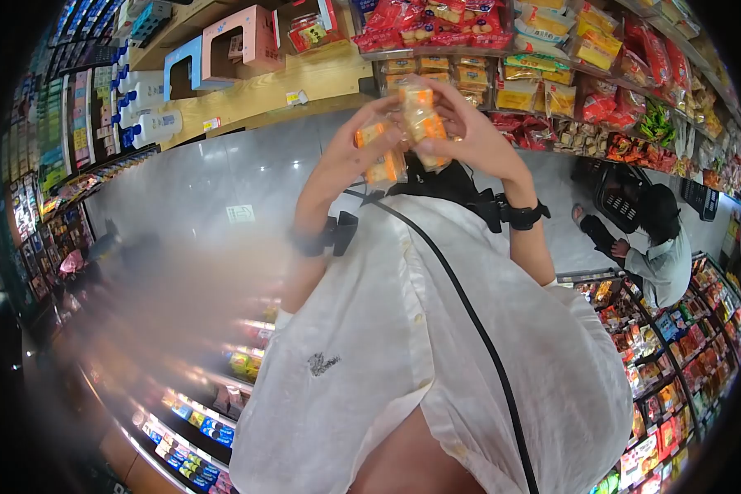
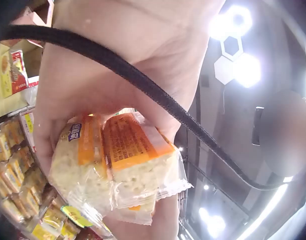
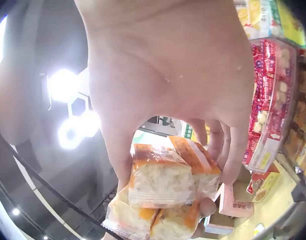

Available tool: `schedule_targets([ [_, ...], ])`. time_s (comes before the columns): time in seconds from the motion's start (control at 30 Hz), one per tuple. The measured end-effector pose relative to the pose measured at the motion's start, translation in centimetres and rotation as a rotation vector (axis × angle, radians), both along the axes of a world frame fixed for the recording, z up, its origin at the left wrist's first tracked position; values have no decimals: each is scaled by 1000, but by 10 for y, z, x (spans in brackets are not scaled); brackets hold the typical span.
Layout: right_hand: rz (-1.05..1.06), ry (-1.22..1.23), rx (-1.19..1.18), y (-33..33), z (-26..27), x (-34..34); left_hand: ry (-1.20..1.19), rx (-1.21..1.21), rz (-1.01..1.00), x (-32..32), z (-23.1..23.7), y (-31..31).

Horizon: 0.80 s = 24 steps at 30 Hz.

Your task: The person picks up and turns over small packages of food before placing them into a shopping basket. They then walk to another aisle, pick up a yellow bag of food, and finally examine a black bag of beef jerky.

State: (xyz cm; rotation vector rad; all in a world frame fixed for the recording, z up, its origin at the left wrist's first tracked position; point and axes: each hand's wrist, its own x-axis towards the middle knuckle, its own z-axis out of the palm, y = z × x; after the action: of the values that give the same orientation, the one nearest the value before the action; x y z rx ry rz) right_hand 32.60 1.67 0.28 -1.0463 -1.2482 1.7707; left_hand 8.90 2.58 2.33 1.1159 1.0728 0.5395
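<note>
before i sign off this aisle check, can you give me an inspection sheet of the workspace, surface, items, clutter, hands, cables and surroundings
Surface: light wooden shelf ahead, above a grey floor.
Job's things: orange-and-clear wrapped snacks, some in each hand, brought close together.
Clutter: pink box on the shelf; red packets in a bin beyond the hands.
Left hand: grips wrapped snacks.
Right hand: grips wrapped snacks.
Cables: black cable runs down the front of the white shirt.
Surroundings: stocked shelves; another person low at the right, by a black basket; lower left of the head view blurred.
</note>
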Motion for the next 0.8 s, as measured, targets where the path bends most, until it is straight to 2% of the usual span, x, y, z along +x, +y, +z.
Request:
schedule_targets([
  [0.1, -107, -9, -119, 2, -34, 21, -44, -59, 56, -5, -4, 1],
  [0.17, 49, -107, -223, 4, -67, 39, -33, -27, 136, -12, -8, 2],
  [0.23, 234, -176, -350, -4, -136, 53, -53, -74, 194, -21, -11, 0],
  [0.33, 211, -254, -644, -30, -241, 55, -56, -87, 230, -30, -14, -2],
  [0.43, 99, -419, -842, -40, -320, 41, -17, -89, 246, -36, -17, -8],
  [0.53, -183, -353, -1024, -51, -415, 30, 23, -93, 250, -38, -17, -13],
  [0.63, -353, -341, -1120, -43, -434, 8, 60, -112, 269, -38, -16, -16],
  [0.67, -446, -408, -1142, -43, -461, -3, 73, -121, 279, -39, -16, -18],
  [0.77, -368, -417, -1126, -36, -469, -26, 74, -152, 317, -40, -23, -21],
  [0.8, -325, -381, -1162, -30, -453, -35, 87, -161, 326, -41, -25, -23],
])
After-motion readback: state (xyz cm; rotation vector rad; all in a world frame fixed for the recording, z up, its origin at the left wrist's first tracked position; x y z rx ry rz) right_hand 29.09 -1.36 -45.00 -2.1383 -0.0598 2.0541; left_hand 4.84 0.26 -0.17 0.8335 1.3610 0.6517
